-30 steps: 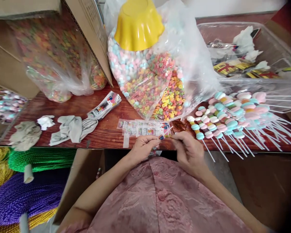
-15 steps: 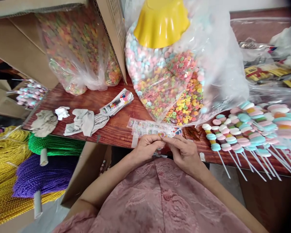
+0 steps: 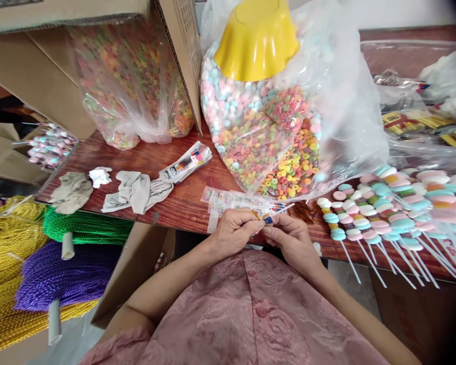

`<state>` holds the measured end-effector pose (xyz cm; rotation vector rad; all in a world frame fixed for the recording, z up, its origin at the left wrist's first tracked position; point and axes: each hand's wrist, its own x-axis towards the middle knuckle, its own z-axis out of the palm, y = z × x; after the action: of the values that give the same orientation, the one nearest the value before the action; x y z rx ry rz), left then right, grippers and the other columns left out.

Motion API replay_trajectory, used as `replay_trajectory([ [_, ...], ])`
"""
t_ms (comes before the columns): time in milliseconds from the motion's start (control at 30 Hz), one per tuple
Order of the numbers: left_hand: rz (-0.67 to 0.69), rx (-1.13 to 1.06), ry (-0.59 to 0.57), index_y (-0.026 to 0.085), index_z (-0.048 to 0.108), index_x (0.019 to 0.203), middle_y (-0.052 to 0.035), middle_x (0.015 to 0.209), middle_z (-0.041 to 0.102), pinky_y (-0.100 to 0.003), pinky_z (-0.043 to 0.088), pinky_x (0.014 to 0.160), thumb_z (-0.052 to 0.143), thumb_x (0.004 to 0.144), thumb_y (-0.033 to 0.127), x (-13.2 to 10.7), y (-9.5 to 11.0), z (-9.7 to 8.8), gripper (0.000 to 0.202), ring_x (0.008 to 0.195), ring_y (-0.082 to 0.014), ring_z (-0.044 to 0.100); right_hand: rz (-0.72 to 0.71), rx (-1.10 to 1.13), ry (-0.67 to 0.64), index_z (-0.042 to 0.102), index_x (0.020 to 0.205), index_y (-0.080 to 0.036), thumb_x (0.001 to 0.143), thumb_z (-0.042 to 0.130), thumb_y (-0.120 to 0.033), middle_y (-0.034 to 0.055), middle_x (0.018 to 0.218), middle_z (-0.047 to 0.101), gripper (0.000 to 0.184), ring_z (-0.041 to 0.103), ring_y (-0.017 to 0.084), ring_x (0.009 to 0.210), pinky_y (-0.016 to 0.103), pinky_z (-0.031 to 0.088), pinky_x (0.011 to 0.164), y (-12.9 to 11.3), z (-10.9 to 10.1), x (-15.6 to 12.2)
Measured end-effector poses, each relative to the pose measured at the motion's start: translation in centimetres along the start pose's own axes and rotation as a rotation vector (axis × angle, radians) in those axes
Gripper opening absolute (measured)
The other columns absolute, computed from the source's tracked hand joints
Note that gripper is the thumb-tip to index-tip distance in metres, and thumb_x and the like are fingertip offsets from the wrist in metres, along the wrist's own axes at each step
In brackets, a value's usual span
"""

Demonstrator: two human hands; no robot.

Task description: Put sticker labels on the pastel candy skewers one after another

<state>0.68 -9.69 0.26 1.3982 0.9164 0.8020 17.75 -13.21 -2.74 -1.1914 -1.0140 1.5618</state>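
Both hands are close together at the table's front edge, in front of my body. My left hand (image 3: 237, 230) is closed, its thumb and forefinger pinching one side of a small printed plastic wrapper (image 3: 268, 219) with a blue patch. On the other side, my right hand (image 3: 292, 237) pinches the same wrapper. My fingers cover most of it, and its lower part cannot be made out. Just beyond the hands lie flat printed clear sleeves (image 3: 228, 198). A bunch of gold twist ties (image 3: 304, 212) rests to the right of them.
Marshmallow skewers (image 3: 380, 208) lie at the right. Behind stands a large bag of marshmallows and candy rings (image 3: 231, 91), topped by a yellow bowl (image 3: 256, 40). Stacked printed sleeves (image 3: 186, 162), grey cloth (image 3: 137, 192) and a cardboard box (image 3: 178, 56) are at the left.
My fingertips have shifted slightly apart, and the wrapper's blue patch now shows between them. The view has moved a little.
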Motion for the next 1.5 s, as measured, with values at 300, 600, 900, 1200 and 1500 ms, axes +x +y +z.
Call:
replay_trajectory([
  [300,-0.598,-0.45,-0.49,0.012,0.064,0.051,-0.001,0.049,0.061,-0.019,0.038,0.037,0.075,0.057,0.024,-0.1,-0.1,-1.0,0.018,0.038,-0.0078,0.048,-0.717,-0.93,-0.479,0.06,0.077,-0.016,0.093,0.044,-0.015,0.0019,0.069,0.058,0.023,0.048,0.012,0.061,0.027,0.037,0.057,-4.2,-1.8,-0.8],
  [600,-0.723,-0.336,-0.813,0.014,0.074,0.062,-0.0052,0.057,0.07,-0.02,0.045,0.036,0.078,0.055,0.019,0.4,-0.1,-1.6,0.01,0.044,-0.015,0.061,-1.284,-1.289,-0.627,0.062,0.097,-0.017,0.099,0.035,-0.012,0.0031,0.074,0.058,0.028,0.049,0.016,0.068,0.032,0.042,0.063,-5.7,-1.1,-1.5],
  [900,-0.368,0.046,-1.012,0.019,0.079,0.074,-0.0019,0.066,0.072,-0.027,0.052,0.055,0.084,0.061,0.036,3.2,2.2,-3.9,0.022,0.059,-0.0183,0.065,-1.311,-1.416,-0.556,0.06,0.081,-0.019,0.095,0.041,-0.011,0.0026,0.072,0.059,0.025,0.049,0.015,0.065,0.034,0.036,0.063,-6.0,0.1,-2.3],
  [1200,0.517,1.137,-0.372,0.018,0.07,0.097,-0.0097,0.097,0.068,-0.038,0.045,0.086,0.041,0.096,0.017,-0.6,9.2,-2.1,0.029,0.094,-0.0223,0.057,-0.826,-1.062,-0.033,0.051,0.07,-0.02,0.089,0.041,-0.014,-0.0022,0.058,0.048,0.022,0.042,0.011,0.053,0.027,0.029,0.052,-7.3,-1.0,2.4],
  [1500,0.414,0.517,0.091,0.024,0.053,0.137,-0.0124,0.138,0.057,-0.039,0.045,0.103,0.054,0.094,0.037,1.0,2.9,-4.4,0.046,0.125,-0.0236,0.053,-0.463,-0.448,-0.28,0.048,0.069,-0.021,0.086,0.045,-0.024,-0.0036,0.06,0.049,0.017,0.044,0.01,0.054,0.023,0.037,0.055,-4.7,4.9,1.6],
])
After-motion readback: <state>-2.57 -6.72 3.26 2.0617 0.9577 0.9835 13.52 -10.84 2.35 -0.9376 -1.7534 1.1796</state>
